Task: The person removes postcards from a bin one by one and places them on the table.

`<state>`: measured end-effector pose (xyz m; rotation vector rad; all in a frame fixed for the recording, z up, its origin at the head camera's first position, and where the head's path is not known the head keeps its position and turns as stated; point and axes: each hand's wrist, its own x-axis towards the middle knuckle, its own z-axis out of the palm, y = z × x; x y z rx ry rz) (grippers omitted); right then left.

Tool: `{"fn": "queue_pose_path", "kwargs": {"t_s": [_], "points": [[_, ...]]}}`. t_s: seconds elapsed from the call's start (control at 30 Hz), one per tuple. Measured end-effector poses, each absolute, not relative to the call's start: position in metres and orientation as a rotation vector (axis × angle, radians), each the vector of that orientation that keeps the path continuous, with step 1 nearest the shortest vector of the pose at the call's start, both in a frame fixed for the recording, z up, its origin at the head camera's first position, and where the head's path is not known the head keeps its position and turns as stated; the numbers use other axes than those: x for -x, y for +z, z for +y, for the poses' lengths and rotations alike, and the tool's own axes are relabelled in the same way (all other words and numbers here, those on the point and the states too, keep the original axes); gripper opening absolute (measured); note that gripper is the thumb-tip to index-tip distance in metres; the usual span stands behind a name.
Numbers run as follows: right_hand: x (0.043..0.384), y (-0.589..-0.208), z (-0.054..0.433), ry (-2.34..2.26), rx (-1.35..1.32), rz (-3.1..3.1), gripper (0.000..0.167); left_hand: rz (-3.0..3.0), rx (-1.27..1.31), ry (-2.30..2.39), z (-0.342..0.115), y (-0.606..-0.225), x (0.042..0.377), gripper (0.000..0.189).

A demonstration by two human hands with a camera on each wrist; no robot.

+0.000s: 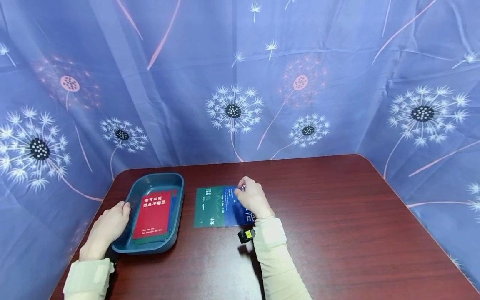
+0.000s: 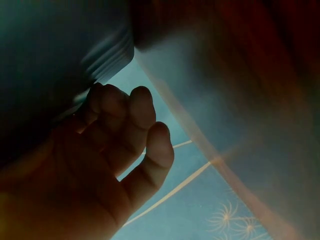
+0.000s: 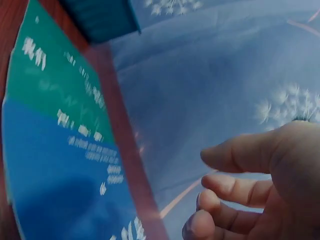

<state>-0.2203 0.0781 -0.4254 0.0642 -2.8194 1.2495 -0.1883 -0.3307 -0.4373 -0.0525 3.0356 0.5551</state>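
Observation:
On the left, my left hand (image 1: 106,227) grips the near-left rim of a dark blue plastic tray (image 1: 179,218), thumb over the edge. The left wrist view shows its fingers (image 2: 142,107) curled by the tray's ribbed side. A red card (image 1: 151,218) with white lettering lies in the tray over blue and green ones. Right of the tray, a green card (image 1: 208,208) and a blue card (image 1: 232,208) lie edge to edge on the table. My right hand (image 1: 256,199) hovers over the blue card, covering part of it. Its fingers are loosely bent, holding nothing.
The reddish-brown table (image 1: 337,225) extends to the right of the cards. A blue curtain (image 1: 187,83) with dandelion prints hangs along its back and sides. A small black device (image 1: 246,236) with a yellow mark sits at my right wrist.

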Motion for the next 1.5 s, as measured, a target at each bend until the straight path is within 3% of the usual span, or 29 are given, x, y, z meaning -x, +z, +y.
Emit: {"fn": "queue_pose_path", "kwargs": {"t_s": [0.5,0.77,0.9,1.27,1.5], "points": [[0.199,-0.402,-0.002,1.02,-0.718,-2.805,0.011,3.044,0.035,0.568,-0.332,-0.439,0.188,0.046],[0.2,-0.403,-0.042,0.563,-0.989,-2.778,0.022,3.036,0.04,0.558,-0.331,-0.44,0.19,0.047],[0.203,-0.411,-0.059,0.321,-1.109,-2.707,0.018,3.036,0.037,0.556,-0.333,-0.439,0.191,0.049],[0.201,-0.425,-0.105,-0.135,-1.144,-2.86,0.016,3.042,0.033,0.562,-0.331,-0.439,0.189,0.048],[0.204,-0.426,-0.125,-0.263,-1.063,-3.117,0.035,3.043,0.038,0.542,-0.331,-0.438,0.19,0.049]]}}
